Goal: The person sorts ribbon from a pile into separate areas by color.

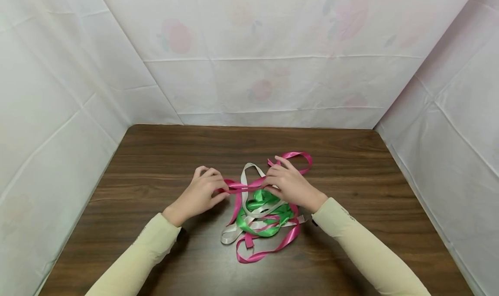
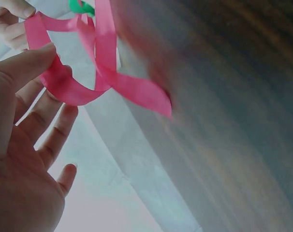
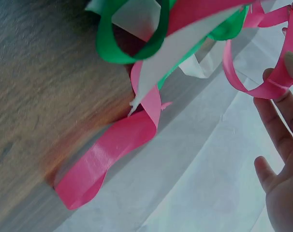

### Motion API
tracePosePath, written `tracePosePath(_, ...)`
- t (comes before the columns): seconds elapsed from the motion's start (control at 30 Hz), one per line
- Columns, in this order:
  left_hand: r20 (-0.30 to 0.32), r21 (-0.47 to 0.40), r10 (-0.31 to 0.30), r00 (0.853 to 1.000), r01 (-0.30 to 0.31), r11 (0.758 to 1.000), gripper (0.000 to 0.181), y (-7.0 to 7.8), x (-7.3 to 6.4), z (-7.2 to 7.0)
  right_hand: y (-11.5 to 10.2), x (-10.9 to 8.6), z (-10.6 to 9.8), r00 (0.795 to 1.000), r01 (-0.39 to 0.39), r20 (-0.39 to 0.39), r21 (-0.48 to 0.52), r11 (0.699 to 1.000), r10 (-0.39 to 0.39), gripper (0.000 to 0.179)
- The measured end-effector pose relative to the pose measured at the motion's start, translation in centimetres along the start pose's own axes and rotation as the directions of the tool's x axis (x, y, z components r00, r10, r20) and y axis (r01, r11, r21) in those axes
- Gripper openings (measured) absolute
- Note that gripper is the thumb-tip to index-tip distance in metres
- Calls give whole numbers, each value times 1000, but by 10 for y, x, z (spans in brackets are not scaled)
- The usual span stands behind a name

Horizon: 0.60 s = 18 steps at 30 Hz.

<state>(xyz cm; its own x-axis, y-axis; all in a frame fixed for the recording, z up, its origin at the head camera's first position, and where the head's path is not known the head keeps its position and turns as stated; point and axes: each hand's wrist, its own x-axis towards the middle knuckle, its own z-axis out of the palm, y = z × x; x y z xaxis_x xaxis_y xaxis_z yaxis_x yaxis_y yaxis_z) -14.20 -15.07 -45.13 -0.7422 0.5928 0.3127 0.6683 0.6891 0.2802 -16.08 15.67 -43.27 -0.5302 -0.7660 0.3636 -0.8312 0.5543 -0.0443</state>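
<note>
A magenta satin ribbon [image 1: 255, 184] stretches between the two hands above a loose tangle of ribbons. My left hand [image 1: 200, 194] pinches it between thumb and fingers; in the left wrist view the ribbon [image 2: 69, 89] curves over the fingers, the little finger standing apart. On the other side, my right hand [image 1: 290, 183] pinches the same ribbon [image 3: 270, 90] with thumb and fingertips. Beneath, a green ribbon [image 1: 269, 233] and a white ribbon [image 1: 232, 230] lie twisted together with more magenta lengths. A white loop rises behind the stretched part.
The tangle lies on a dark wood-grain table [image 1: 175, 261]. One magenta loop [image 1: 306, 157] extends behind the right hand, another [image 1: 269, 252] toward the front edge. White cloth walls [image 1: 241, 84] with faint fruit prints enclose the back and both sides.
</note>
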Motion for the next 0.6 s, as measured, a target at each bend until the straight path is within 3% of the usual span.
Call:
tracePosePath(0.4,-28,-15,3,1000,-3,1000,9,-9,-1,-15,14,-5,-22,989,-144,0,138,980,145,14)
tracePosePath(0.6,-29,-12,-12,999,11,1000,12,-15,-5,-20,24,-9,-35,985,-167,-19,199,966,174,10)
